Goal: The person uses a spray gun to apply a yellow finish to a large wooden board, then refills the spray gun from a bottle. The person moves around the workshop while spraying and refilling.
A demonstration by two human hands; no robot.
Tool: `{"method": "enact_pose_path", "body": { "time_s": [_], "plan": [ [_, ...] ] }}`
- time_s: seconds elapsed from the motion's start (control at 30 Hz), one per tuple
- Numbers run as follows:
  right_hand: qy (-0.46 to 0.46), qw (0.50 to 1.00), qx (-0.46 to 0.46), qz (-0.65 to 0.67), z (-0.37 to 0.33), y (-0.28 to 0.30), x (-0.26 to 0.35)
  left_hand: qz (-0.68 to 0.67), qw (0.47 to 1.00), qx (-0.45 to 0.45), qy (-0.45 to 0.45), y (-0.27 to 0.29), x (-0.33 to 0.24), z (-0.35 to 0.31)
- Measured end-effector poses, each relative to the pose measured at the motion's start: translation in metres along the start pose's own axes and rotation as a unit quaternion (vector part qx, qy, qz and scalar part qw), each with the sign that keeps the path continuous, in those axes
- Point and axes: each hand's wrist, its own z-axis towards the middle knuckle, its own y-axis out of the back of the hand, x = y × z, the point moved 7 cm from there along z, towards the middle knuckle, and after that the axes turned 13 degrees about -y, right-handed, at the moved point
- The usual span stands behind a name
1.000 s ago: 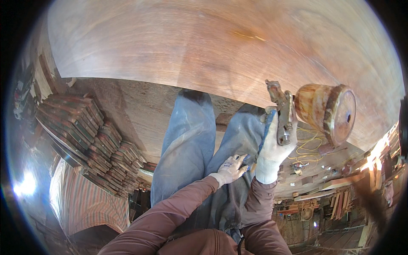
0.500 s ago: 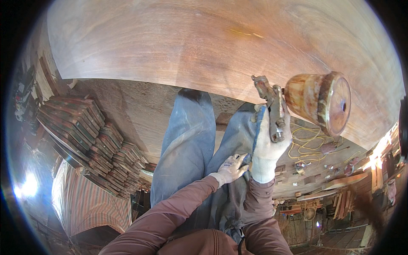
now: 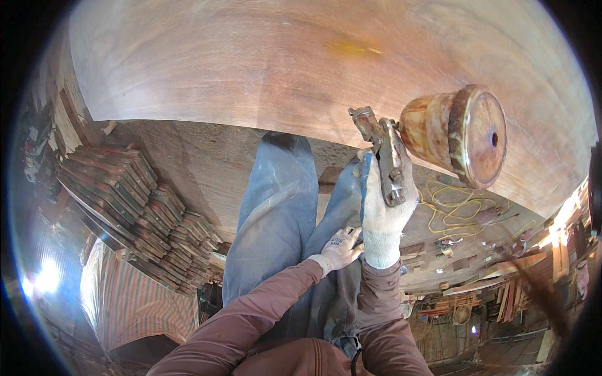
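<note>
My right hand (image 3: 384,216), in a white glove with blue on its palm side, grips a spray gun (image 3: 384,153). The gun's stained, paint-crusted cup (image 3: 433,128) juts out to the right, its round lid toward me. The gun's head is over the near edge of a large brown wooden panel (image 3: 219,69). A wet-looking yellow patch (image 3: 354,48) shows on that panel beyond the gun. My left hand (image 3: 340,249), also gloved, is low over my right thigh beside my right wrist. Its fingers are curled; what they hold, if anything, is hidden.
Dark, narrow wooden pieces (image 3: 135,207) are stacked on the left, near a striped cloth (image 3: 141,301). A yellow cord (image 3: 454,210) lies coiled on the floor at right, with scattered scraps around it. Boards (image 3: 511,297) lie farther right.
My right hand has moved the spray gun left and slightly up. The yellow patch on the panel looks larger and brighter. My left hand has barely moved.
</note>
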Motion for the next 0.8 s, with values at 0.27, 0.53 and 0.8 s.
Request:
{"method": "enact_pose_path", "body": {
  "time_s": [0.27,0.53,0.8],
  "plan": [
    [0.052,0.996,-0.064,-0.027,0.004,0.025,0.0,0.003,0.998,0.016,0.056,0.028,-0.026,0.001],
    [-0.044,0.993,-0.098,0.05,0.003,0.058,-0.019,-0.024,0.997,0.024,0.063,0.039,-0.037,0.0],
    [0.002,0.996,-0.088,0.002,0.003,0.049,-0.007,-0.015,0.997,0.037,0.064,0.037,-0.033,0.001]
  ]
}}
